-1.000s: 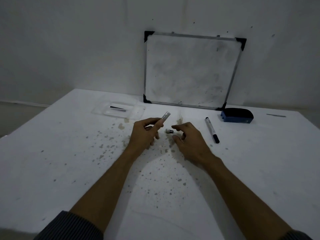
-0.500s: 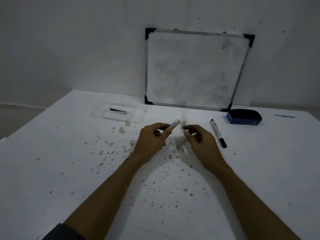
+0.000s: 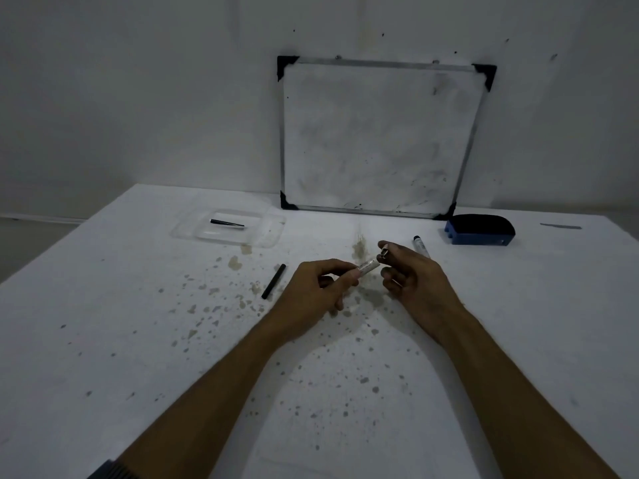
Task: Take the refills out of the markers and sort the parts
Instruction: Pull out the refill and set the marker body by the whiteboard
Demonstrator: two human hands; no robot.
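My left hand [image 3: 313, 288] pinches the marker barrel [image 3: 367, 267], tip toward my right hand [image 3: 411, 274], which grips a small cap [image 3: 385, 253]. A black refill [image 3: 274, 281] lies left on the desk [image 3: 138, 340].

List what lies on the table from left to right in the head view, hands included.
Clear tray holding a black piece → black stick → left hand with marker barrel → right hand pinching a small part → marker → blue eraser.
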